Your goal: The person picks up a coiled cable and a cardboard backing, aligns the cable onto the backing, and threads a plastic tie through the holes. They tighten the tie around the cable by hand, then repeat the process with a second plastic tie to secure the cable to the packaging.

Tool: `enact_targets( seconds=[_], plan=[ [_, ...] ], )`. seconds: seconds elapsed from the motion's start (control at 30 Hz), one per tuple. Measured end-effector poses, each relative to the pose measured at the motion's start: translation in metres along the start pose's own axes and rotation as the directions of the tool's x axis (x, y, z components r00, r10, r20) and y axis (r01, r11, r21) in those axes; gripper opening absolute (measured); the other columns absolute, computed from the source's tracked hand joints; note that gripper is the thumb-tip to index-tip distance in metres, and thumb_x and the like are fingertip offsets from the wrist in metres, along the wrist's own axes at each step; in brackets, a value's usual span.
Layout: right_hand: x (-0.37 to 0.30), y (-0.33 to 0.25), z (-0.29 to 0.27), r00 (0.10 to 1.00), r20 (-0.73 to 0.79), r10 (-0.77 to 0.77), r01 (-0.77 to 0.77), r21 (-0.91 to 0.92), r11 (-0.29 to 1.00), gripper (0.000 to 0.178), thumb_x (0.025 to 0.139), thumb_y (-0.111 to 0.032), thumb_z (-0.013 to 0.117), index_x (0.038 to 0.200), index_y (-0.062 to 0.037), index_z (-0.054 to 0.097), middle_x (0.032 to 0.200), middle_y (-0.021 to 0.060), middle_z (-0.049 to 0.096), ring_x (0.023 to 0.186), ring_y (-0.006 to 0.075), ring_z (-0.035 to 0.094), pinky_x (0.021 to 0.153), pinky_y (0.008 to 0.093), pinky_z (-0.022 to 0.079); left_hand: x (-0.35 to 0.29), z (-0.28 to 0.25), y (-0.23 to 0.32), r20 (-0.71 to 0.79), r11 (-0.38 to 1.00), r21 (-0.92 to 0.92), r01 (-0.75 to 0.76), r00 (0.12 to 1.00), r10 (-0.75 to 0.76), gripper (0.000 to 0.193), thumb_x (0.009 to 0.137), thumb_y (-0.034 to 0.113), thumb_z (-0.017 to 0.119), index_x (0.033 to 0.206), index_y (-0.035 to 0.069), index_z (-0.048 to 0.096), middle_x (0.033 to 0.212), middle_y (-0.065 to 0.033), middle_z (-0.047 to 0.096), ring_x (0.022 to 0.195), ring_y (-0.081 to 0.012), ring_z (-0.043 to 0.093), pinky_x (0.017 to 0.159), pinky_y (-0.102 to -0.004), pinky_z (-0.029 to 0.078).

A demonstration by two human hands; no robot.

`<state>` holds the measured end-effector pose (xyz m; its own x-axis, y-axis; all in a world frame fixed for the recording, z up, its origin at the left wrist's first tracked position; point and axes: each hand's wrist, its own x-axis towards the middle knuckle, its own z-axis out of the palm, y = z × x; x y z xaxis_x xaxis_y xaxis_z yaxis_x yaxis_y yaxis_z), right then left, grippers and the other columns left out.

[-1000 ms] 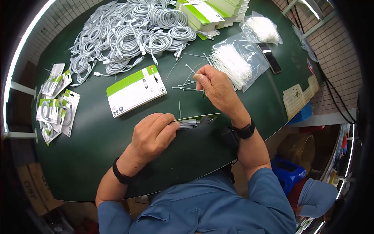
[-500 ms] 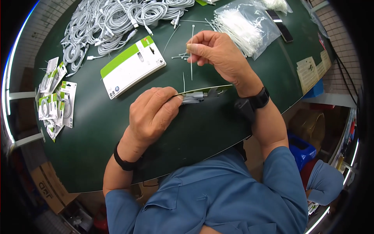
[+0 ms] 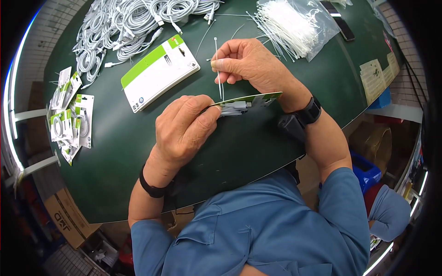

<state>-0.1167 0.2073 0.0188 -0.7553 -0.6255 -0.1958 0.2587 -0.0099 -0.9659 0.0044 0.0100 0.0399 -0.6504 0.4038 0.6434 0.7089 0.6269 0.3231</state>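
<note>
Card (image 3: 262, 100): tipped nearly edge-on above the front of the green table (image 3: 239, 156); centre of the clock, with twelve at the top edge
Grey cable (image 3: 235, 107): bundled against the near face of the card, partly behind fingertips
Left hand (image 3: 184, 131): between eight and nine o'clock, pinching the card's left end tightly and covering it
Right hand (image 3: 253, 64): at twelve, holding the white tie (image 3: 216, 48) upright between thumb and fingers, in a narrow pinch
Second tie (image 3: 223, 89): rising at the card's far edge, close beside the held one; cannot tell if touching
Thick pack (image 3: 159, 76): white and green, between nine and ten, just past the left hand
Cable heap (image 3: 138, 25): at ten, coiled and tangled
Carded cables (image 3: 69, 117): at nine, overlapping
Clear bag (image 3: 324, 30): at one, with ties (image 3: 292, 27) spilling toward the right hand
Phone (image 3: 345, 30): near two, beside the bag
Paper sheets (image 3: 380, 76): nearly at three
Black block (image 3: 292, 126): at four, by the right wrist, hiding some tabletop
Cardboard box (image 3: 69, 216): at eight, below table level
</note>
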Motion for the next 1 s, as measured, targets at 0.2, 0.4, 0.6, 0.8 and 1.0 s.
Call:
enact_targets(
  seconds=[0.2, 0.4, 0.6, 0.8, 1.0],
  plan=[
    [0.001, 0.001, 0.001, 1.0, 0.02, 0.02, -0.02, -0.013, 1.0, 0.017, 0.099, -0.015, 0.075, 0.102, 0.0008, 0.07, 0.09, 0.0044, 0.073, 0.079, 0.0103, 0.074, 0.066, 0.0189, 0.056, 0.0, 0.001, -0.001, -0.013, 1.0, 0.002, -0.002, 1.0, 0.002, 0.03, 0.069, -0.013, 0.08, 0.095, 0.0, 0.071, 0.091, -0.0122, 0.07, 0.075, -0.0262, 0.07, 0.064, -0.0332, 0.057],
    [0.0, 0.003, 0.002, 0.998, 0.046, 0.03, -0.029, -0.032, 0.999, 0.015, 0.099, -0.013, 0.074, 0.1, 0.0012, 0.07, 0.088, 0.0042, 0.072, 0.076, 0.0107, 0.074, 0.065, 0.0191, 0.056, 0.0, 0.002, -0.001, -0.023, 1.0, 0.003, -0.007, 1.0, 0.007, 0.029, 0.071, -0.013, 0.08, 0.095, 0.0, 0.071, 0.09, -0.0118, 0.07, 0.074, -0.0257, 0.07, 0.063, -0.0327, 0.057],
    [-0.001, 0.004, 0.002, 0.995, 0.085, 0.048, -0.042, -0.068, 0.997, 0.013, 0.099, -0.011, 0.074, 0.098, 0.0013, 0.071, 0.085, 0.0039, 0.072, 0.075, 0.0105, 0.074, 0.064, 0.0193, 0.056, -0.002, 0.005, -0.002, -0.034, 1.0, 0.018, -0.016, 0.999, 0.016, 0.028, 0.072, -0.013, 0.08, 0.095, 0.0, 0.071, 0.09, -0.0113, 0.071, 0.074, -0.0251, 0.07, 0.063, -0.0324, 0.057],
    [-0.002, -0.002, 0.003, 0.972, 0.233, 0.036, -0.018, -0.076, 0.997, 0.012, 0.099, -0.01, 0.073, 0.098, 0.0012, 0.07, 0.084, 0.0046, 0.072, 0.072, 0.0094, 0.071, 0.063, 0.0195, 0.055, -0.002, 0.004, -0.001, -0.033, 1.0, 0.018, -0.002, 0.999, 0.002, 0.027, 0.073, -0.013, 0.08, 0.095, 0.0, 0.071, 0.09, -0.0113, 0.071, 0.074, -0.0252, 0.07, 0.063, -0.0325, 0.057],
    [-0.004, -0.006, 0.0, 0.952, 0.307, 0.012, -0.033, 0.064, 0.997, 0.012, 0.1, -0.012, 0.071, 0.097, -0.0005, 0.069, 0.086, 0.0051, 0.073, 0.072, 0.0077, 0.069, 0.063, 0.02, 0.055, -0.002, 0.006, -0.003, -0.038, 0.999, 0.04, -0.02, 0.999, 0.021, 0.027, 0.069, -0.003, 0.08, 0.094, 0.001, 0.071, 0.094, -0.0095, 0.069, 0.072, -0.0235, 0.068, 0.061, -0.033, 0.055]
  ],
)
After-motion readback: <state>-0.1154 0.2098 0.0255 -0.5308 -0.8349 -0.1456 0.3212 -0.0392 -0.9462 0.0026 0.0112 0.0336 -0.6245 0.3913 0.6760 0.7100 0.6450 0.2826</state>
